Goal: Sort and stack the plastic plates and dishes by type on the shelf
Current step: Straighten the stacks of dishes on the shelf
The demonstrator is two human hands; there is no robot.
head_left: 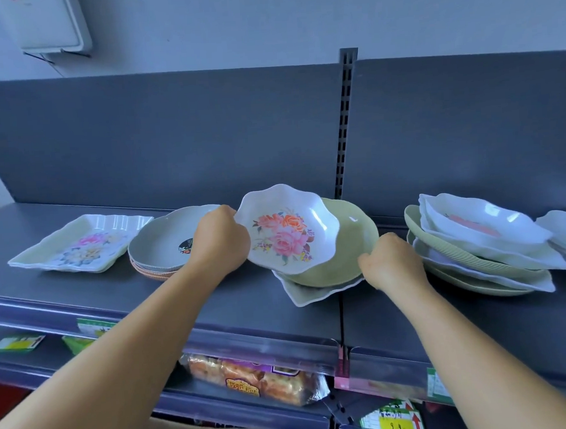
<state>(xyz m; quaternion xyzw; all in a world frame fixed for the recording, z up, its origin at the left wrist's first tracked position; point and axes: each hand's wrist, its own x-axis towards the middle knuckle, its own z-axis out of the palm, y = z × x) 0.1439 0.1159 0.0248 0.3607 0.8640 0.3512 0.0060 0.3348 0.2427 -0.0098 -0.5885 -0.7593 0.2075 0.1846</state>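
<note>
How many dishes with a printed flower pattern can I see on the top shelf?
2 clearly: the scalloped white dish tilted in the left hand, and the rectangular tray at the far left. Dishes in the right pile show reddish marks, perhaps more flowers; others may be hidden.

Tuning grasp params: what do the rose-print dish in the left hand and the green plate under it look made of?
Rose-print dish: looks like glossy moulded plastic or melamine; bright highlights, thin wavy rim, printed flowers. The left hand grips its edge, tilted. Green plate: plain, smooth, semi-gloss plastic, softer shine; the right hand holds its rim. Exact material not certain.
</note>
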